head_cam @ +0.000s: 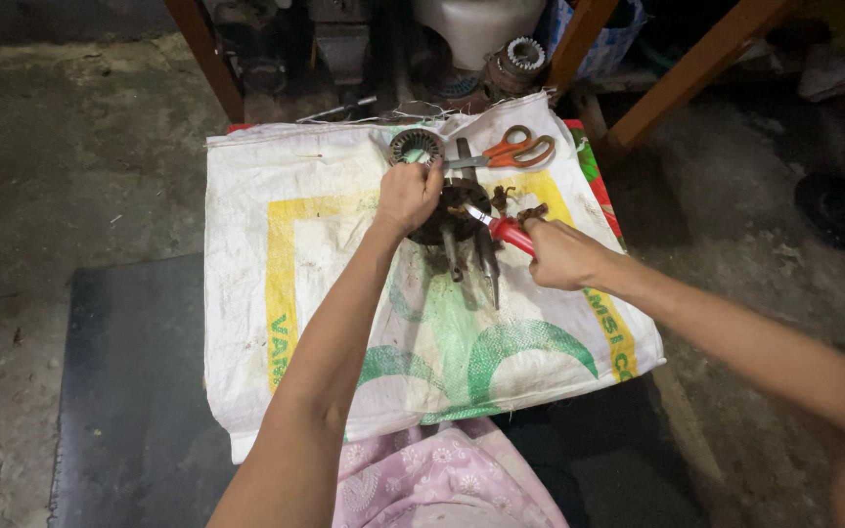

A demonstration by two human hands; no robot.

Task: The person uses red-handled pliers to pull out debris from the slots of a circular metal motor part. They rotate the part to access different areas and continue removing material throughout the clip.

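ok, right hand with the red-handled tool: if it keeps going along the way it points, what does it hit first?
Probably the dark round metal part under the left hand. The right hand aims its red-handled tool up-left at it; the tip looks about there, depth unclear.

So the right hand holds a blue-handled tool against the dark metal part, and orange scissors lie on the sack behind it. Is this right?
Not quite: the head view shows the tool in the right hand has a red handle, not blue. The rest holds: its tip meets the dark metal part, which the left hand steadies, and orange scissors lie on the sack behind it.
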